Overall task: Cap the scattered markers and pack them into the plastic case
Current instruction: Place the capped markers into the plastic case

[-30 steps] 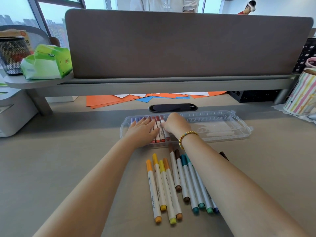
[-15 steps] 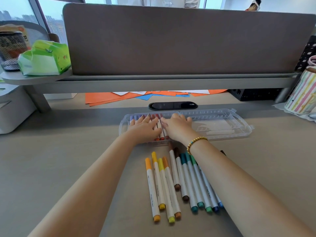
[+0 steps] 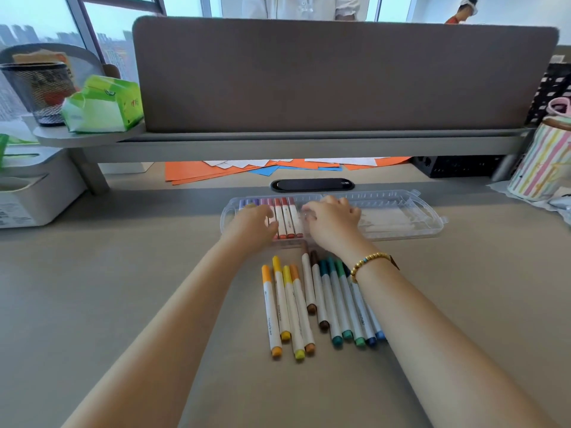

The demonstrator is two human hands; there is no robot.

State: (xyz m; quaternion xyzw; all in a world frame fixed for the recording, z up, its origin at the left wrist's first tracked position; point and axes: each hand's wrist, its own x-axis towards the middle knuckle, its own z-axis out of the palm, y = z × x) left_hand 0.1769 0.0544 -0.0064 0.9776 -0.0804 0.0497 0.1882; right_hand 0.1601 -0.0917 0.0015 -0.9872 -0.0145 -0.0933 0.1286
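My left hand (image 3: 251, 225) and right hand (image 3: 332, 222) rest on markers (image 3: 285, 220) in the case (image 3: 401, 217), fingers loosely curled, gripping nothing. Pressing unevenly could pop them loose; loose markers (image 3: 321, 304) wait nearby.

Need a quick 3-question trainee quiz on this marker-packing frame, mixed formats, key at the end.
1. True or false: every marker already sits in the plastic case.
2. Which end of the case holds packed markers: A) the person's left, B) the person's right?
3. Fill in: the right hand wears a beaded ____ at the wrist.

Key: 1 false, loose markers lie on the desk; 2 A, by the left hand; 3 bracelet.
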